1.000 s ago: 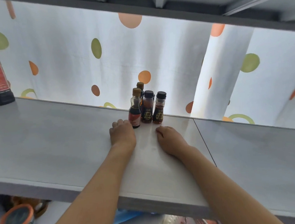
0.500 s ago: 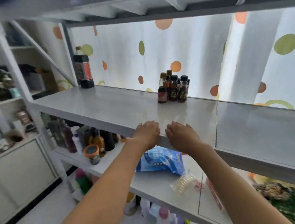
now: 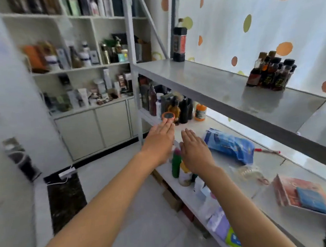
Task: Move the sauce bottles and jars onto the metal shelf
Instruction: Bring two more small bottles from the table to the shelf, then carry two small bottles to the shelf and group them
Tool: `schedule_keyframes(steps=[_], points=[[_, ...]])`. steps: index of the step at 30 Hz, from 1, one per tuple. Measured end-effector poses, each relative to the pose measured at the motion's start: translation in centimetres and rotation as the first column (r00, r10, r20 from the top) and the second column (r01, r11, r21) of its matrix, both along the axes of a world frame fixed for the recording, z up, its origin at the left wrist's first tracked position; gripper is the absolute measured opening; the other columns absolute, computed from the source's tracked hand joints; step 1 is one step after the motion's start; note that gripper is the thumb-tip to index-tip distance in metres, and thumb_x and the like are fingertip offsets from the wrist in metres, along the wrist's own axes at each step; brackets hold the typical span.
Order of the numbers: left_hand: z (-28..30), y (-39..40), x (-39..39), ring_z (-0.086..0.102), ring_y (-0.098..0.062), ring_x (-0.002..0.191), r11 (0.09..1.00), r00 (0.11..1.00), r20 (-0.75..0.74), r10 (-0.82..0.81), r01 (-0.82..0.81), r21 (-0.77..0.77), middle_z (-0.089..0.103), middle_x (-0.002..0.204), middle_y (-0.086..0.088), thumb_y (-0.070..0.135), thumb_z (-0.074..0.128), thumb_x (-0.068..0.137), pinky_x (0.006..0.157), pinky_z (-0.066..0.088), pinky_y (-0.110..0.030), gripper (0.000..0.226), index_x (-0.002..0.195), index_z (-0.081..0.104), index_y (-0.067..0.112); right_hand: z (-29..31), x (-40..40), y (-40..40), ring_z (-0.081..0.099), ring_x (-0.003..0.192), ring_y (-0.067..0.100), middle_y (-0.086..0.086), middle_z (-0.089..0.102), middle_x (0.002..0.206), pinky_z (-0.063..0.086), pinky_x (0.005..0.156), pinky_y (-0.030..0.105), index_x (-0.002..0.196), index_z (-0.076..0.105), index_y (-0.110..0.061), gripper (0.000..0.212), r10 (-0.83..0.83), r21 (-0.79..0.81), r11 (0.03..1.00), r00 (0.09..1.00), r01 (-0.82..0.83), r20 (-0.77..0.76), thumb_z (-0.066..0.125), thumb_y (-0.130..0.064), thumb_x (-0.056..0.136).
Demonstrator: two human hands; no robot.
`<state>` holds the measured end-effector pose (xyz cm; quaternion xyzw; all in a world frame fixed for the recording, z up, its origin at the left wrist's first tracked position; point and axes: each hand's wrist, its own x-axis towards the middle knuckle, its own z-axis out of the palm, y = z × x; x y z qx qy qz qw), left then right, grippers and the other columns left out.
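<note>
Several small dark sauce bottles (image 3: pixel 270 74) stand clustered on the upper metal shelf (image 3: pixel 204 84) at the right, and a tall dark bottle (image 3: pixel 179 43) stands at its far left end. On the lower shelf (image 3: pixel 225 165), more dark bottles (image 3: pixel 176 107), an orange bottle (image 3: pixel 200 112) and an orange-rimmed jar (image 3: pixel 168 116) stand at the left end. My left hand (image 3: pixel 160 140) stretches out flat with its fingertips just short of that jar. My right hand (image 3: pixel 195 150) hovers flat beside it, over the lower shelf's front edge. Neither hand holds anything.
A blue bag (image 3: pixel 231 147), a clear packet (image 3: pixel 247 173) and a red and blue packet (image 3: pixel 302 195) lie on the lower shelf. A green bottle (image 3: pixel 175 164) stands on a level below. White wall shelves (image 3: pixel 78 67) crowded with goods and a cabinet (image 3: pixel 97 129) stand behind.
Both hands left the upper shelf's front edge and dropped toward the lower shelf, fingers now straightened. The view swung left and down, bringing the wall shelves into sight.
</note>
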<state>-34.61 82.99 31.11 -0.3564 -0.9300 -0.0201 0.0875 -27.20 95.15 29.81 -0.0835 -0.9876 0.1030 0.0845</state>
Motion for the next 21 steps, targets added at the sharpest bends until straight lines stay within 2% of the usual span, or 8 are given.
schedule_keyframes(steps=[2, 8, 11, 15, 21], points=[[-0.2, -4.7, 0.6, -0.004, -0.020, 0.149, 0.997, 0.998, 0.021, 0.065, -0.066, 0.031, 0.000, 0.163, -0.007, 0.021, 0.025, 0.106, 0.121, 0.003, -0.039, 0.053, 0.154, 0.005, 0.009, -0.9, -0.6, -4.3, 0.005, 0.153, 0.017, 0.003, 0.007, 0.166, 0.009, 0.125, 0.038, 0.158, 0.010, -0.016, 0.057, 0.110, -0.012, 0.994, 0.994, -0.110, -0.022, 0.033, -0.027, 0.106], [-3.0, -21.7, 3.3, -0.004, -0.019, 0.149, 0.951, 0.952, 0.035, 0.304, -0.306, 0.052, 0.001, 0.163, -0.007, 0.015, 0.028, 0.104, 0.119, 0.004, -0.038, 0.056, 0.154, 0.006, 0.008, -3.0, -1.0, -20.3, 0.004, 0.153, 0.016, 0.005, 0.009, 0.165, 0.005, 0.123, 0.033, 0.158, 0.013, -0.012, 0.053, 0.377, -0.024, 0.925, 0.924, -0.379, -0.062, 0.023, -0.027, 0.108], [-4.9, -30.7, 5.8, -0.005, -0.019, 0.149, 0.909, 0.911, 0.000, 0.413, -0.412, 0.070, 0.001, 0.163, -0.007, 0.013, 0.033, 0.102, 0.120, 0.000, -0.037, 0.060, 0.154, 0.004, 0.008, -4.6, -0.3, -28.6, 0.002, 0.153, 0.016, 0.005, 0.007, 0.166, 0.002, 0.122, 0.032, 0.157, 0.010, -0.011, 0.052, 0.485, -0.034, 0.874, 0.874, -0.485, -0.027, 0.021, -0.026, 0.108], [-7.7, -43.7, 10.5, -0.007, -0.017, 0.149, 0.814, 0.825, 0.048, 0.563, -0.564, 0.140, 0.001, 0.163, -0.006, 0.014, 0.033, 0.103, 0.117, -0.007, -0.033, 0.059, 0.154, 0.004, 0.010, -6.8, 1.9, -41.2, 0.008, 0.152, 0.018, 0.007, 0.014, 0.165, 0.006, 0.124, 0.034, 0.156, 0.015, -0.010, 0.052, 0.634, -0.070, 0.771, 0.773, -0.633, -0.009, 0.024, -0.026, 0.108], [-11.3, -59.0, 18.7, -0.003, -0.018, 0.150, 0.672, 0.699, 0.144, 0.700, -0.714, 0.196, 0.004, 0.162, -0.007, 0.017, 0.029, 0.101, 0.120, -0.005, -0.033, 0.056, 0.154, 0.009, 0.009, -10.2, 6.3, -58.8, 0.020, 0.150, 0.021, 0.010, 0.026, 0.161, 0.015, 0.123, 0.037, 0.154, 0.026, -0.009, 0.050, 0.803, -0.113, 0.591, 0.595, -0.799, -0.013, 0.031, -0.023, 0.106]])
